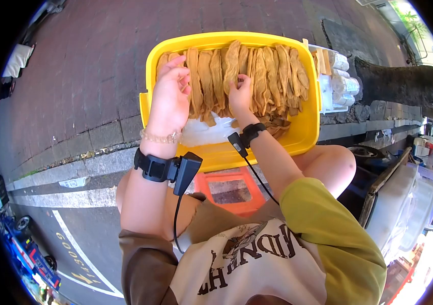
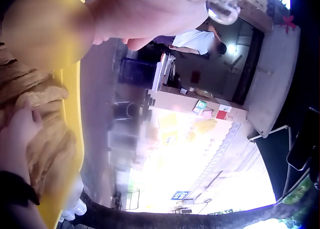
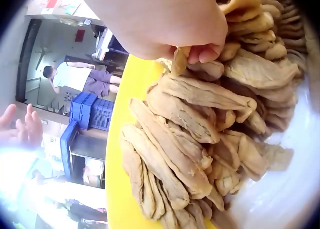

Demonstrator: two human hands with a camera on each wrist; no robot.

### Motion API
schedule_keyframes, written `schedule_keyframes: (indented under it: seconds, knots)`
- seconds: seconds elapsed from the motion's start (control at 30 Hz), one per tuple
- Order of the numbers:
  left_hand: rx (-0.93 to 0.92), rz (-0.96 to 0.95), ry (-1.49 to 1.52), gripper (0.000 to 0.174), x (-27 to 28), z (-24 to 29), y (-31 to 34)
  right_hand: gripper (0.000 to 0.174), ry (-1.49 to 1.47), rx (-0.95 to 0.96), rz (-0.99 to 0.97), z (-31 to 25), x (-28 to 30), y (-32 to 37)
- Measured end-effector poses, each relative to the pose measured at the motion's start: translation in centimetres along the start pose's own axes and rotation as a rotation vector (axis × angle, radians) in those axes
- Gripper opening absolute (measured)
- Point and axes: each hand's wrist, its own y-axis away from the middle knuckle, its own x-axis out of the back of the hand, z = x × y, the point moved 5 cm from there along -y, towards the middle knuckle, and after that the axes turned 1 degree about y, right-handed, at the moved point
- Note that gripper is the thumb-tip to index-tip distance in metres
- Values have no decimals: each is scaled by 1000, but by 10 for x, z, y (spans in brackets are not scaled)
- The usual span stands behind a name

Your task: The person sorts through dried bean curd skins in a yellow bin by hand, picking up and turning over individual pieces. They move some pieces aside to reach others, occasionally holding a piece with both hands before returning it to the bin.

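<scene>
A yellow tub (image 1: 231, 36) holds a row of long, wrinkled tan strips (image 1: 270, 76) that look like dried or pickled vegetable, standing side by side. My right hand (image 1: 241, 96) reaches into the middle of the row and pinches one strip (image 1: 231, 61). In the right wrist view, the end of a strip (image 3: 181, 61) shows at the curled fingers of that hand (image 3: 165, 19). Over the tub's left side, my left hand (image 1: 169, 99) holds nothing, its fingers loosely bent. Whitish plastic (image 1: 208, 133) shows at the tub's near left; loose pieces (image 1: 277, 126) lie at the near right.
An orange stool (image 1: 229, 208) stands below the tub, between the person's knees. Right of the tub is a crate with clear jars (image 1: 345, 85), beside a tree trunk (image 1: 404, 84). Another person (image 3: 75, 76) stands at a shop near blue crates (image 3: 90, 109).
</scene>
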Motion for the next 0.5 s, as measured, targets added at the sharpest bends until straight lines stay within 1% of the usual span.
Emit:
schedule_keyframes:
  seconds: [0.03,0.07,0.1,0.17,0.2,0.23,0.3,0.37,0.43,0.5]
  knots:
    - [0,-10,-1,34,-2,0,2,41,46,-27,-37,0,2,1]
    - [3,-24,-4,35,-3,-1,3,43,-43,4,-96,-3,3,3]
    - [8,-36,-5,35,-4,-2,4,43,-42,3,-88,-4,9,8]
    - [19,-58,-20,35,-5,-7,5,60,192,50,-192,-12,20,28]
    - [18,-79,-31,35,-8,-10,4,68,121,-97,-380,-20,36,34]
    - [23,-90,-28,35,-10,-13,4,68,125,-98,-369,-36,59,34]
    - [69,-96,-21,34,-14,-22,4,67,521,224,-428,-66,94,30]
    - [71,-103,-23,33,-20,-30,7,67,375,339,-281,-43,137,-1]
    - [120,-130,-33,31,-25,-42,7,67,428,403,-169,-43,166,-26]
    - [133,-160,-33,29,-34,-49,7,70,415,390,-118,-37,181,-43]
